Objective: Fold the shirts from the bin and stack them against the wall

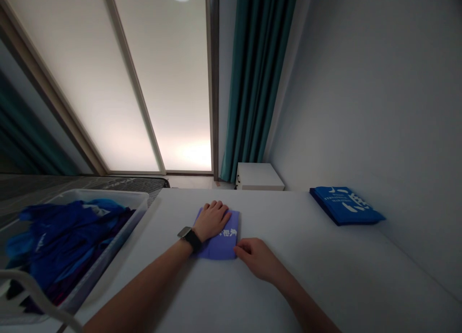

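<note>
A purple shirt (219,249), folded into a small rectangle with white lettering, lies on the white table. My left hand (212,220), with a black watch on its wrist, rests flat over the shirt's upper left part, fingers slightly spread. At the shirt's lower right edge, my right hand (255,257) pinches the cloth between thumb and curled fingers. Part of the shirt is covered by my left hand.
The white table (288,294) meets a wall on the right. A folded blue shirt (342,205) with white print lies near that wall. To the left stands a white plastic bin (139,217) of rumpled blue clothes (68,241). A white cabinet (260,175) is behind the table.
</note>
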`<state>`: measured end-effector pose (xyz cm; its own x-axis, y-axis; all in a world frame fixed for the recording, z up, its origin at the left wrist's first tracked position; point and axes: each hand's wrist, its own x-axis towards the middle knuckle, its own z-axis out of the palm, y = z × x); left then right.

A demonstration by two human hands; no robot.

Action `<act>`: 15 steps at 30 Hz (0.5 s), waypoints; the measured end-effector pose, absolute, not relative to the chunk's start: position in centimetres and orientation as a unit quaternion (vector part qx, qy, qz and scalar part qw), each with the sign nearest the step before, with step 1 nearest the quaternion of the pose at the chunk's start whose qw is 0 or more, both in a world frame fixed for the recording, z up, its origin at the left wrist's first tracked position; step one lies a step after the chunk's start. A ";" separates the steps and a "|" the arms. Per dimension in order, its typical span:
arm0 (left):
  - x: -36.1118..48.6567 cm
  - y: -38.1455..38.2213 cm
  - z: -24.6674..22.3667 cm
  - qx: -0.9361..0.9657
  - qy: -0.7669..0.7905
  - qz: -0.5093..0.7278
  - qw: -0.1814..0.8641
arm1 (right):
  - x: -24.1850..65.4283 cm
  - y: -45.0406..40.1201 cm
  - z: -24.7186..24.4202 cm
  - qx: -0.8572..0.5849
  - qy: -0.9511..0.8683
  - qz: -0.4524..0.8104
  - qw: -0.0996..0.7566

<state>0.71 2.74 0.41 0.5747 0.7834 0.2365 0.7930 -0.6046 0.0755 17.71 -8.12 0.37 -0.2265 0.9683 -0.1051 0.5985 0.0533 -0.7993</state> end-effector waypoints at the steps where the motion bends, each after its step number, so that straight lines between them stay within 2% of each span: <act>1: 0.7 2.7 0.3 -0.886 -0.445 -0.127 0.027 | 17.5 -8.3 0.3 -0.576 -0.685 0.376 0.241; 9: 0.4 2.6 -0.2 -0.882 -0.444 -0.150 0.041 | 16.4 -8.8 -0.1 -0.638 -0.724 0.209 0.158; 15: 0.6 2.6 -0.3 -0.882 -0.444 -0.151 0.038 | 16.2 -8.9 0.1 -0.644 -0.735 0.176 0.121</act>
